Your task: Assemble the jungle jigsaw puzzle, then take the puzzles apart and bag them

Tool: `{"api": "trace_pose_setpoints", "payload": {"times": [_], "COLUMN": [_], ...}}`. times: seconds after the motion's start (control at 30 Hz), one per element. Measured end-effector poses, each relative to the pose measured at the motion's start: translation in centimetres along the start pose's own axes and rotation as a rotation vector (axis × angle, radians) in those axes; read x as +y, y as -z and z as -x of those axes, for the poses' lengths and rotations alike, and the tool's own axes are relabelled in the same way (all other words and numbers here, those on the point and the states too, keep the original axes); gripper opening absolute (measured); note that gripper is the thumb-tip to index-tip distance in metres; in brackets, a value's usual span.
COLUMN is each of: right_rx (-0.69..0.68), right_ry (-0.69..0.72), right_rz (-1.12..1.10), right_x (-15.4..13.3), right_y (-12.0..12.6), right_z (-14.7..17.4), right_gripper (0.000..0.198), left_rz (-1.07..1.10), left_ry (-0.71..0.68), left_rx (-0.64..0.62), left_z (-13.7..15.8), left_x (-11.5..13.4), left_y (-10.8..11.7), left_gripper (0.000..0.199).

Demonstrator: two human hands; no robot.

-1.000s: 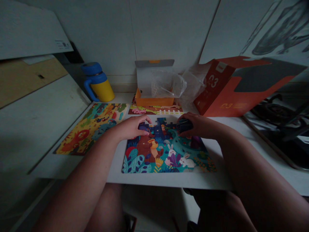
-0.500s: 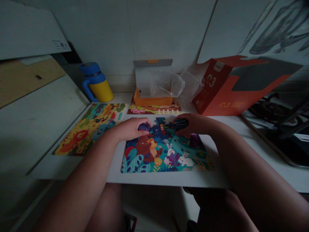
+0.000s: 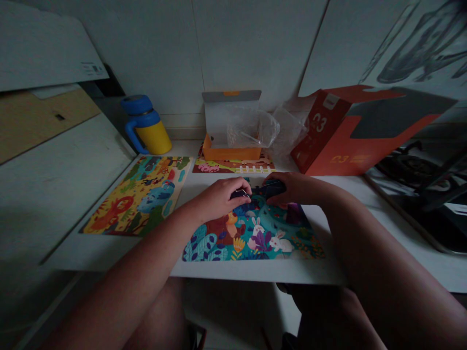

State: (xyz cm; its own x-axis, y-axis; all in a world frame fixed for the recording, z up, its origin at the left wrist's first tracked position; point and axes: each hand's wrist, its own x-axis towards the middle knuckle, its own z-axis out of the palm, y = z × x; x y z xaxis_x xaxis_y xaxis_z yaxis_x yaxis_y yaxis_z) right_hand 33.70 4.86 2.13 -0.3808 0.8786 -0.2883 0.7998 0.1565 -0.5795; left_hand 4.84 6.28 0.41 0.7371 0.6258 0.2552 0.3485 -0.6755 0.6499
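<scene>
A jigsaw puzzle point(image 3: 262, 240) with rabbits and blue-green plants lies partly assembled on the white table. My left hand point(image 3: 224, 194) is over its upper middle, fingers closed on a dark puzzle piece point(image 3: 239, 194); whether there is more than one piece I cannot tell. At the puzzle's upper right, my right hand point(image 3: 286, 188) is closed around dark blue puzzle pieces point(image 3: 273, 187). The puzzle's upper left part is hidden behind my left hand and forearm.
On the left lies a yellow animal puzzle point(image 3: 146, 194), with a blue and yellow jug point(image 3: 153, 129) behind it. An open orange box point(image 3: 231, 153) holding clear plastic stands on another puzzle point(image 3: 219, 166). A large red box point(image 3: 346, 136) leans at right.
My left hand has moved right across the puzzle toward my right hand, with a dark piece still in its fingers. My right hand has hardly moved.
</scene>
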Motion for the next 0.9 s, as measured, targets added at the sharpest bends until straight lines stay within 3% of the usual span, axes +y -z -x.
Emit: {"api": "trace_pose_setpoints", "payload": {"times": [0.17, 0.4, 0.73, 0.9], "right_rx": [0.007, 0.015, 0.111, 0.053], "right_ry": [0.028, 0.055, 0.051, 0.002], "right_rz": [0.048, 0.052, 0.003, -0.066], "right_x": [0.0, 0.3, 1.2, 1.8], "right_y": [0.1, 0.6, 1.5, 1.3], "right_z": [0.2, 0.5, 1.4, 1.1], "right_gripper": [0.051, 0.057, 0.049, 0.049], "left_rz": [-0.018, -0.001, -0.028, -0.084], "left_ry": [-0.05, 0.085, 0.067, 0.015], "left_rx": [-0.059, -0.126, -0.129, -0.129], "left_z": [-0.8, -0.9, -0.9, -0.9], "left_x": [0.3, 0.5, 0.2, 0.0], "left_y": [-2.1, -1.7, -1.9, -1.9], "left_gripper": [0.007, 0.007, 0.007, 0.008]}}
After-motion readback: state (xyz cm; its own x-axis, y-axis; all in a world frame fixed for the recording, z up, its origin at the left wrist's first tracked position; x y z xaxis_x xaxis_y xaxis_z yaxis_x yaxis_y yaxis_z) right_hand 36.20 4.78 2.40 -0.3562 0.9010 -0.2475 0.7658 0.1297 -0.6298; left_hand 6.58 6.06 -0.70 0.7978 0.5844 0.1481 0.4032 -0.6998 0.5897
